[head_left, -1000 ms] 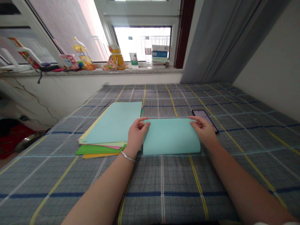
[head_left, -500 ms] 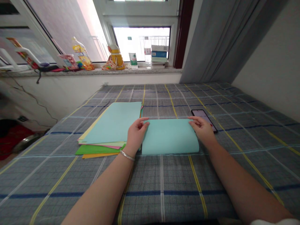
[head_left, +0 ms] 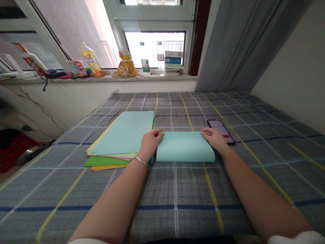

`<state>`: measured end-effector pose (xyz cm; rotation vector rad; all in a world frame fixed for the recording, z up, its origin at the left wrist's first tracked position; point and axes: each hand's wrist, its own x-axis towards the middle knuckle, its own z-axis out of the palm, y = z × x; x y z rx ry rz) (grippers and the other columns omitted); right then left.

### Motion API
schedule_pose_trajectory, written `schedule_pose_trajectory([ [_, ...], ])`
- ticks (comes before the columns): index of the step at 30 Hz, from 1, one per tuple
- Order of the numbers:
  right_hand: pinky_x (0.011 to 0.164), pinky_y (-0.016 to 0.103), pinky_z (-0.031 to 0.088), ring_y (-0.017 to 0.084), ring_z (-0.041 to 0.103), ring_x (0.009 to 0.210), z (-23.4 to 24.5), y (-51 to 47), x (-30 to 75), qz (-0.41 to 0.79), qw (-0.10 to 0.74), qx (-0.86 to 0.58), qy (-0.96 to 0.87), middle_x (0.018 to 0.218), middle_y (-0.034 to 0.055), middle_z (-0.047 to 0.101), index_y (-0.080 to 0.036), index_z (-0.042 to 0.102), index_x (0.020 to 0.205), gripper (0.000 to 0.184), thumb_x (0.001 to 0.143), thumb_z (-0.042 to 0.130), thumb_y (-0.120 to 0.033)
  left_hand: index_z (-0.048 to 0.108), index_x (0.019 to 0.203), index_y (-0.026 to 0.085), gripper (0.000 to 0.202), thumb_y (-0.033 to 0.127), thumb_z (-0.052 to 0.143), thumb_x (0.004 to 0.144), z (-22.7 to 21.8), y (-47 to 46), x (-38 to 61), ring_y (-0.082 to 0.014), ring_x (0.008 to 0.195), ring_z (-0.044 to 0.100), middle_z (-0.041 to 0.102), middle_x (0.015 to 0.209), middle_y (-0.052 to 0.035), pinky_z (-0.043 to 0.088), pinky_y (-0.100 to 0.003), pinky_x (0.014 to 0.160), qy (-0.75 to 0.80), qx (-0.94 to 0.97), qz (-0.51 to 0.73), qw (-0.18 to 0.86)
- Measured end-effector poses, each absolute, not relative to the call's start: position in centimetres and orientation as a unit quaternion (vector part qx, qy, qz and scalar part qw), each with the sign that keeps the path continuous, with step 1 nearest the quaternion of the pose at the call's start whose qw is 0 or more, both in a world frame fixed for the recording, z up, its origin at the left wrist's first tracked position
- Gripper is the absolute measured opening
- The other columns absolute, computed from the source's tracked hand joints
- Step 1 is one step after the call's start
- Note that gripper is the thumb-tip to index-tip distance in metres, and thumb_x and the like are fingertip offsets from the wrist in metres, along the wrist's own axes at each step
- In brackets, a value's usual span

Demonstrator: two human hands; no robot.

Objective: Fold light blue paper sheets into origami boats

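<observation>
Pale-blue paper (head_left: 185, 147), both hands (head_left: 149, 144) pinching its far edge, yellow-labelled bottle (head_left: 91, 62) behind, contents unclear

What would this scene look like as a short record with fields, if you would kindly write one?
Left hand: pinching the far left corner of the light-blue sheet
Right hand: pinching its far right corner
Sheet shape: curved, not lying flat
Left wrist: silver bracelet
Left of sheet: stack of colored paper, light blue on top
Beside right hand: phone, screen lit
Surface: plaid cloth
Background: windowsill with bottles and boxes
</observation>
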<state>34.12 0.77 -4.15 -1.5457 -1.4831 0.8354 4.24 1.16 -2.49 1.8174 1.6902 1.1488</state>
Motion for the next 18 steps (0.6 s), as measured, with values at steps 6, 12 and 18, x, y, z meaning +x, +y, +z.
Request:
schedule_pose_trajectory([
  [6,0.061,0.025,0.042,0.016,0.061,0.071,-4.1,3.7,34.0,0.305,0.344,-0.633,-0.624,0.084,0.0069,0.071,-0.014,0.070,0.096,0.024,0.076,0.061,-0.023,0.074,0.095,0.021,0.024,0.032,0.063,0.076,-2.8,3.7,3.9,-0.0185,0.069,0.060,0.069,0.077,-0.0041,0.040,-0.027,0.063,0.649,0.696,0.261,0.162],
  [12,0.063,0.023,0.042,0.015,0.062,0.074,-4.5,5.2,33.3,0.260,0.272,-0.669,-0.641,0.087,0.0068,0.072,-0.014,0.072,0.097,0.022,0.078,0.062,-0.020,0.074,0.096,0.026,0.024,0.032,0.064,0.076,-2.3,4.9,3.6,-0.0185,0.080,0.063,0.072,0.091,-0.0019,0.043,-0.025,0.067,0.672,0.703,0.178,0.147],
  [18,0.066,0.023,0.044,0.016,0.063,0.078,-5.5,5.5,33.5,0.258,0.269,-0.676,-0.636,0.091,0.0083,0.072,-0.013,0.071,0.100,0.024,0.079,0.062,-0.021,0.071,0.100,0.030,0.024,0.035,0.058,0.081,-2.2,4.3,4.3,-0.0218,0.092,0.064,0.072,0.098,-0.0013,0.046,-0.028,0.075,0.688,0.704,0.140,0.108],
])
